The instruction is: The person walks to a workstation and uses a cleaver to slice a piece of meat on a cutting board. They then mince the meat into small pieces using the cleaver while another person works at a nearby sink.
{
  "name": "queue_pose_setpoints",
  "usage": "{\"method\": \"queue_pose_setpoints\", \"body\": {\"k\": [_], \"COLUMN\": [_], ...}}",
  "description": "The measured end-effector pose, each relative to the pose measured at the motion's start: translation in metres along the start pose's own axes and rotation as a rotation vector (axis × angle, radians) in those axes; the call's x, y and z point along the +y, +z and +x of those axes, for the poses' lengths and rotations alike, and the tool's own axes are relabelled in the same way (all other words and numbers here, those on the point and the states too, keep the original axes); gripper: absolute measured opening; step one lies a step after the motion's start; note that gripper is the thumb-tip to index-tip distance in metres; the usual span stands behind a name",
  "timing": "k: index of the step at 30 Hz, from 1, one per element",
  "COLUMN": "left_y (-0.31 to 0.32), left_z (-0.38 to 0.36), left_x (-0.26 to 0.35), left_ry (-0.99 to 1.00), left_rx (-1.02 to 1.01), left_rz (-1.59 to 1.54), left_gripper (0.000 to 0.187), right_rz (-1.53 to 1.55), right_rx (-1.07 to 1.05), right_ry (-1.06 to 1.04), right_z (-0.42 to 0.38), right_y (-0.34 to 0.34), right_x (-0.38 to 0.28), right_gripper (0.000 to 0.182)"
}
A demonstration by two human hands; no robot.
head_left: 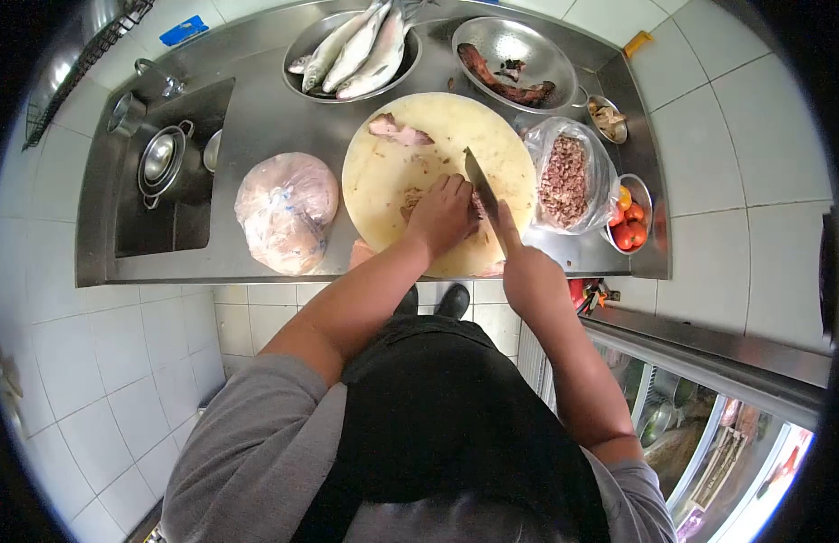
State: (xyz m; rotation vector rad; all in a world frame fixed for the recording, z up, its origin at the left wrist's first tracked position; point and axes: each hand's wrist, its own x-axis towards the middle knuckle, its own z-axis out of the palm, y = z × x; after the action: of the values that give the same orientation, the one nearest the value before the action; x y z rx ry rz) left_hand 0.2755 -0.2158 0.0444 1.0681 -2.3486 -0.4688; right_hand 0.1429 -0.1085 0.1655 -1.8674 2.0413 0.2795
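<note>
A round, pale yellow cutting board [376,176] lies on the steel counter below me. My right hand [534,282] is wrapped round the handle of a kitchen knife [484,187], its blade pointing away over the board. Just left of the blade, my left hand [442,215] presses down with curled fingers on some meat [475,206], mostly hidden under them. Small meat scraps [412,197] lie beside that hand. Farther up the board rests a separate pinkish piece of meat [401,131].
Diced meat fills an open plastic bag [564,176] right of the board. Tomatoes sit in a bowl [649,210] beyond it. Behind are a bowl of whole fish [370,54] and a colander [551,59] with dark meat strips. Leftward stand a tied plastic bag [286,213] and a sink [180,240] with pots.
</note>
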Motion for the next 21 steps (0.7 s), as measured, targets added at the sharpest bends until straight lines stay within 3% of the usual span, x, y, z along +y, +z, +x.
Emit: {"method": "queue_pose_setpoints", "body": {"k": [2, 4, 6, 9, 11, 16, 18, 20, 21], "left_y": [0.008, 0.030, 0.015, 0.004, 0.011, 0.031, 0.023, 0.001, 0.001], "left_z": [0.000, 0.000, 0.001, 0.003, -0.004, -0.002, -0.003, 0.002, 0.001], "left_x": [-0.007, -0.017, -0.008, -0.002, -0.008, -0.018, -0.013, -0.005, -0.007], "left_ry": [0.016, -0.034, -0.053, -0.072, -0.001, -0.026, -0.030, -0.221, -0.200], "left_rx": [0.014, 0.010, 0.007, -0.042, 0.067, 0.112, 0.130, 0.046, 0.122], "left_rz": [0.015, 0.085, 0.036, -0.011, -0.060, -0.008, -0.012, -0.161, -0.133], "left_gripper": [0.018, 0.025, 0.026, 0.021, 0.020, 0.017, 0.016, 0.018, 0.015], "right_rz": [0.054, 0.073, 0.157, 0.125, 0.116, 0.264, 0.223, 0.205, 0.178], "right_rx": [-0.105, -0.164, 0.025, -0.015, -0.069, -0.066, 0.012, 0.022, 0.014], "right_ry": [0.051, 0.085, 0.034, 0.030, 0.029, 0.133, 0.085, 0.065, 0.041], "right_z": [-0.021, -0.011, 0.009, 0.014, -0.004, 0.017, 0.030, 0.032, 0.031], "right_y": [-0.016, 0.017, 0.034, 0.009, -0.012, 0.033, 0.033, 0.021, 0.017], "right_x": [-0.007, -0.003, -0.004, -0.003, -0.006, -0.004, 0.001, 0.005, 0.005], "right_gripper": [0.088, 0.089, 0.084, 0.083, 0.082, 0.077, 0.085, 0.082, 0.082]}}
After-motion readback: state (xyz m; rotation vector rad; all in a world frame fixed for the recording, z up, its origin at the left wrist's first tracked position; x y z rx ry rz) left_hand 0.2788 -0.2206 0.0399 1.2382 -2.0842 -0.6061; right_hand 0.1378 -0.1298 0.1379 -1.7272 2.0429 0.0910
